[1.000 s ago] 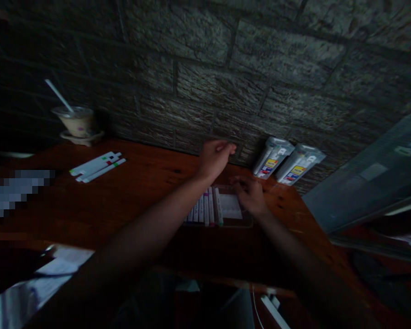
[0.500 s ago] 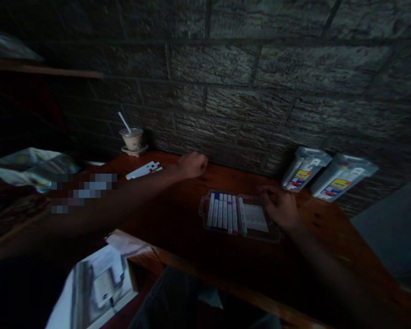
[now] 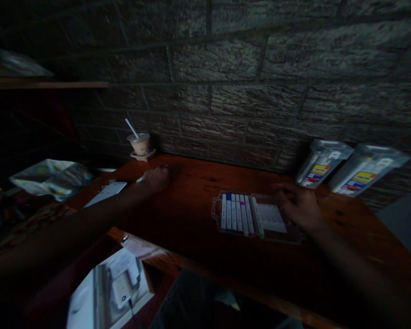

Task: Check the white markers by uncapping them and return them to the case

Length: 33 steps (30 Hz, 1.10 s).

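My left hand point(image 3: 156, 179) is closed over a few loose white markers point(image 3: 139, 180) towards the back left of the table. One end with a green mark pokes out beside it, but whatever lies inside the fingers is hidden. A clear plastic marker case point(image 3: 215, 209) lies unfolded on the wood. Several white markers point(image 3: 238, 214) line its left half, and one more rests near the fold. Its other half shows a white insert point(image 3: 271, 218). At that half's upper right edge is my right hand point(image 3: 301, 208), fingers bent and apart, with nothing visible between them.
Two clear lidded containers point(image 3: 324, 164) stand by the brick wall at right. A drink cup with a straw point(image 3: 139, 144) sits at the back left. A phone point(image 3: 106, 193) lies behind my left forearm. An open white box point(image 3: 113, 292) is below the table's front edge.
My left hand has moved left, from beside the loose markers to over them. The view has shifted left. My right hand keeps its place by the case.
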Tool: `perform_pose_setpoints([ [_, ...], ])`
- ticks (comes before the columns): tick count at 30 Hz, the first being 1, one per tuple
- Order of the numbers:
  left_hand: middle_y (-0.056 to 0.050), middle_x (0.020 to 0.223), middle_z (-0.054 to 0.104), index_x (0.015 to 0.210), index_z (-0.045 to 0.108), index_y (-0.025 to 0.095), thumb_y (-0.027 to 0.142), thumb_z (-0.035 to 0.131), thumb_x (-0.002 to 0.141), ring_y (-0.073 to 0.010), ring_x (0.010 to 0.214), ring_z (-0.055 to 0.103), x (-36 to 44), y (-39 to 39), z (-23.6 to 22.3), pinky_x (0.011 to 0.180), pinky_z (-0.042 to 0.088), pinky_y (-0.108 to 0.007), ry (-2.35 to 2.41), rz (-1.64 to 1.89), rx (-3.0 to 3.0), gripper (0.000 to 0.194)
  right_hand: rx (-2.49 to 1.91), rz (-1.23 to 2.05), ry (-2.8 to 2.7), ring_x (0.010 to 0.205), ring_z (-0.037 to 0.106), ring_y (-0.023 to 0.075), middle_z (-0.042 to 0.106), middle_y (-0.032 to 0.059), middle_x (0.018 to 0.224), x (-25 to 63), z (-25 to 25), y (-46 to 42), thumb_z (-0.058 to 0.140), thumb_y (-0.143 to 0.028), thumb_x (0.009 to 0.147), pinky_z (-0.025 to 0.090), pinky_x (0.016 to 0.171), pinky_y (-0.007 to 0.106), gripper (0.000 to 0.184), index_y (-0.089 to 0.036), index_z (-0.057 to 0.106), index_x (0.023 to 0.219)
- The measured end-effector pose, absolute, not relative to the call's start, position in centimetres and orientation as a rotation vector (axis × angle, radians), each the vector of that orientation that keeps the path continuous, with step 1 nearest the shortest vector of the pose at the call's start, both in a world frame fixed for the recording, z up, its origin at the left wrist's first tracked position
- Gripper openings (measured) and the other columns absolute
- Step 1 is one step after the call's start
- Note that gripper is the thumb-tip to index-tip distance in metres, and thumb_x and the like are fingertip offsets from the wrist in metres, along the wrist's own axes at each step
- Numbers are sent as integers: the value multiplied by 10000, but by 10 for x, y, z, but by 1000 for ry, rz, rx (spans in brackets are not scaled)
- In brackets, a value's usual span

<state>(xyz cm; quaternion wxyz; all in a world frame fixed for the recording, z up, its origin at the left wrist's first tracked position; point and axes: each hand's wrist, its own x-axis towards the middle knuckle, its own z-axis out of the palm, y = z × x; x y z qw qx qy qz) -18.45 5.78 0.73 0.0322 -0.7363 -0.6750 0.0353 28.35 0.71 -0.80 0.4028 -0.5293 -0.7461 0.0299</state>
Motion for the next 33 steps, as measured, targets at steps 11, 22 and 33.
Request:
perform_pose_setpoints([
  [11, -119, 1300, 624, 1306, 598, 159, 350, 636, 982, -256, 1106, 653, -177, 59, 3, 919, 577, -466, -2276, -102, -2185, 378, -1304, 134, -1886, 845, 779, 288, 814, 99, 969, 285, -10, 9, 554, -342, 935, 615, 817, 433, 272, -206, 782, 994],
  [22, -45, 725, 663, 826, 662, 158, 332, 556, 936, -170, 692, 648, -42, 51, 43, 685, 523, -295, -2077, -1186, -2995, 231, -1257, 282, -1850, 927, 766, 263, 810, 84, 1020, 273, -6, 0, 554, -355, 975, 593, 802, 378, 265, -203, 771, 982],
  [33, -29, 797, 712, 828, 675, 162, 288, 788, 810, -118, 738, 701, 49, 26, 10, 781, 595, -272, -1777, -3141, -2751, 170, -1003, 878, -1636, 550, 590, 110, 729, -4, 754, 247, -1, -18, 645, -402, 952, 477, 494, 245, 312, -253, 738, 1209],
])
